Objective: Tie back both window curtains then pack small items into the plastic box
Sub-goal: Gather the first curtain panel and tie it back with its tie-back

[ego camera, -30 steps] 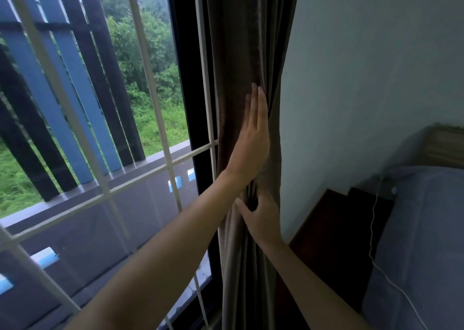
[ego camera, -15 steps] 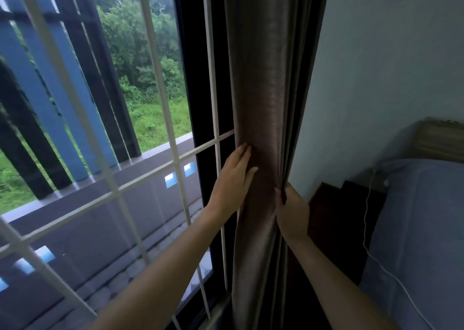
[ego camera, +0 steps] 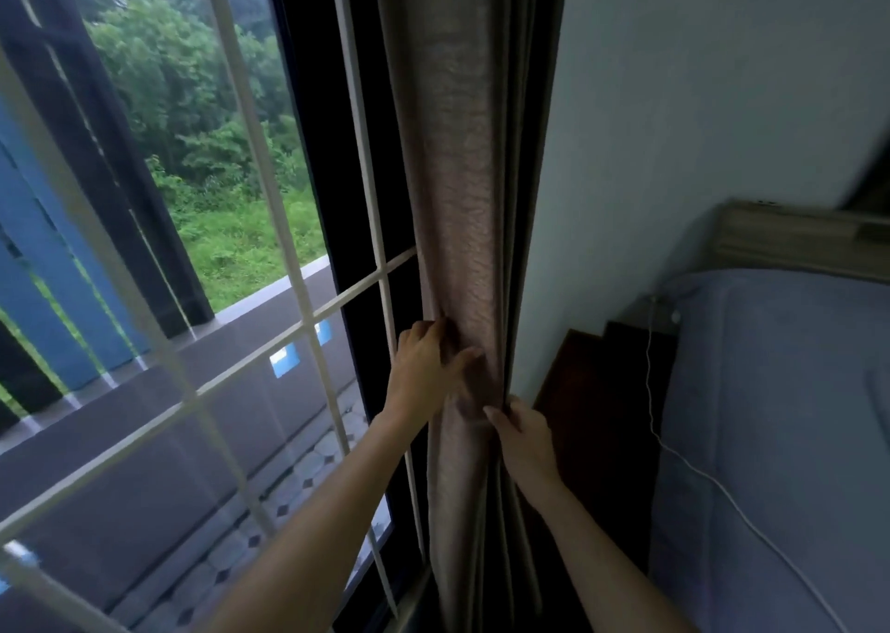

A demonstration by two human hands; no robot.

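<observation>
Both hands, L (ego camera: 426,372) & R (ego camera: 522,440), clutch gathered curtain (ego camera: 462,199) by window (ego camera: 192,247).

Curtain (ego camera: 469,199) wedged btwn window grille (ego camera: 371,266) & wall (ego camera: 674,127); tight gaps.

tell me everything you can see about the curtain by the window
The curtain is a brownish-grey woven fabric, gathered into a narrow vertical bundle of folds between the dark window frame and the pale wall. It hangs straight, running out of view at top and bottom. No tie-back shows. The left hand presses and bunches its window-side edge, while the right hand pinches folds on the wall side, slightly lower.
</observation>
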